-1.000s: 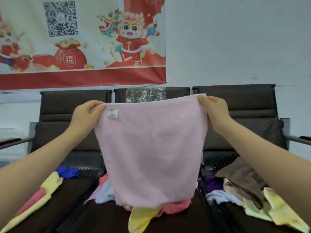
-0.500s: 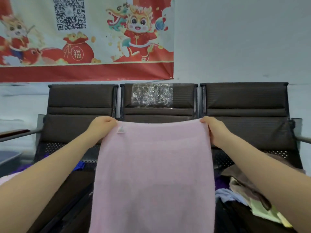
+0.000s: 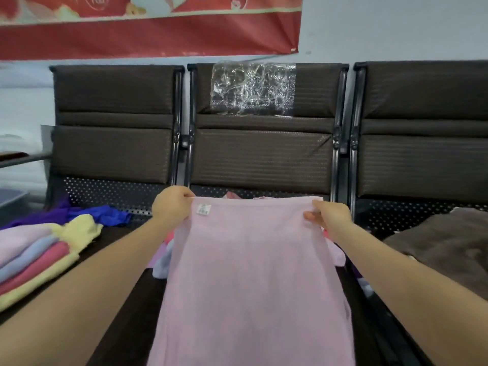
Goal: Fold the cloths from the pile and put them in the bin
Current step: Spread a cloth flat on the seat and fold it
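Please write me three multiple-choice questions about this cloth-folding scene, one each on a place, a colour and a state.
1. Where does the stack of folded cloths lie?
A. On the left seat
B. On the right seat
C. On the floor

2. What colour is the cloth held by the hands?
A. Brown
B. Light pink
C. Blue

3. How is the pink cloth held?
A. Crumpled in one hand
B. Lying flat, untouched
C. Spread wide, gripped at both top corners

Answers:
1. A, since the stack rests on the seat to the person's left.
2. B, since the spread fabric is pale pink, with a small white tag.
3. C, since the left hand and right hand each grip a top corner.
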The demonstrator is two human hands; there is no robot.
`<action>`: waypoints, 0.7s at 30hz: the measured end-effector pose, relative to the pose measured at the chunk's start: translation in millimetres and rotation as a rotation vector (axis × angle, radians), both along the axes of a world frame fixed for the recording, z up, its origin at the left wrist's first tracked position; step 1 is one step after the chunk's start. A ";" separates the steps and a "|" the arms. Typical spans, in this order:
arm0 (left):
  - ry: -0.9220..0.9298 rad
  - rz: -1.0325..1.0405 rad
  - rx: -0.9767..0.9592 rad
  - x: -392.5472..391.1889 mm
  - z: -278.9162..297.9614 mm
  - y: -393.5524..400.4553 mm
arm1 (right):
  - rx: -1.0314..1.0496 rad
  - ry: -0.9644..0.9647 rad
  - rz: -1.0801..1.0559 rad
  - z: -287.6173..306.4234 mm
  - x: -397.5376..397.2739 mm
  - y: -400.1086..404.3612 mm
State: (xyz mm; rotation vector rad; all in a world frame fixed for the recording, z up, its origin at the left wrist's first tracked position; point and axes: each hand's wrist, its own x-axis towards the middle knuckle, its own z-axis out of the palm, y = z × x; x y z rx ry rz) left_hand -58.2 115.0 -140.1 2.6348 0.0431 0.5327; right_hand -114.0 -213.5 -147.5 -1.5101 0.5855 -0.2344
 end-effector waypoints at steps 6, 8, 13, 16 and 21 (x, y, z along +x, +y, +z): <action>0.034 -0.038 0.056 32.3 -32.4 10.9 | -0.082 0.000 0.149 -28.2 21.2 10.3; 0.097 -0.097 0.066 25.4 -46.4 10.4 | -0.144 0.019 0.194 -36.5 13.9 6.2; 0.306 -0.279 0.088 -22.6 -55.7 -0.4 | -0.308 0.140 0.267 -36.9 -32.3 -8.2; 0.357 -0.287 -0.028 -63.7 -53.5 -7.7 | -0.248 0.272 0.288 -47.9 -71.9 -13.2; 0.590 -0.324 0.201 -134.4 -51.4 -17.1 | -0.311 0.417 0.422 -58.7 -111.5 -11.7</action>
